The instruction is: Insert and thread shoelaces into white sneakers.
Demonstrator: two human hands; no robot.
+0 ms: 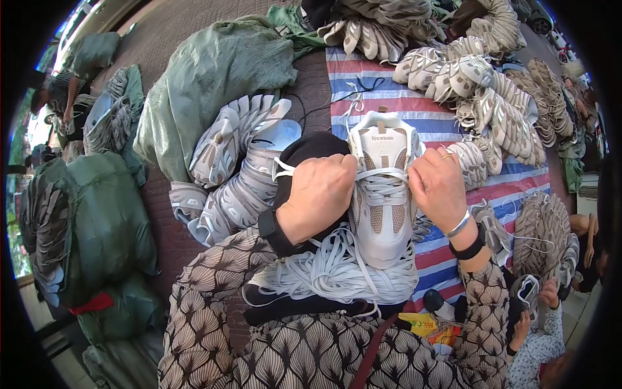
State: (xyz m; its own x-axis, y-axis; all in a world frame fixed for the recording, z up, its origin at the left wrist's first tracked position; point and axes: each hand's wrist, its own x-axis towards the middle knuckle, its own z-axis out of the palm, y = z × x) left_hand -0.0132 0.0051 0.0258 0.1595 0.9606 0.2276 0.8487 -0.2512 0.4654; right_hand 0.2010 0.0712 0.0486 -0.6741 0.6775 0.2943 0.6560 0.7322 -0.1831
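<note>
The left hand [317, 198] is curling into a loose fist at the left edge of a white and beige shoe [381, 240], thumb and forefinger pinching a white lace [381, 172]; a lace end is sticking out behind its knuckles. The right hand [437, 188] is pinching the lace between thumb and forefinger at the opposite edge, so the lace is stretching across the tongue. The shoe is sitting between the hands above the person's lap, its toe pointing toward the person. Below, a tangled heap of white laces [324, 272] is lying over black cloth [272, 314]. To the left, stacked shoe uppers [243, 185] are resting beside a bulky green sack [220, 78]. To the right, a striped sheet [437, 259] is covering part of the floor [159, 220], and rows of more uppers [505, 123] are lying on it. At lower right, another person [541, 347] is holding a shoe.
</note>
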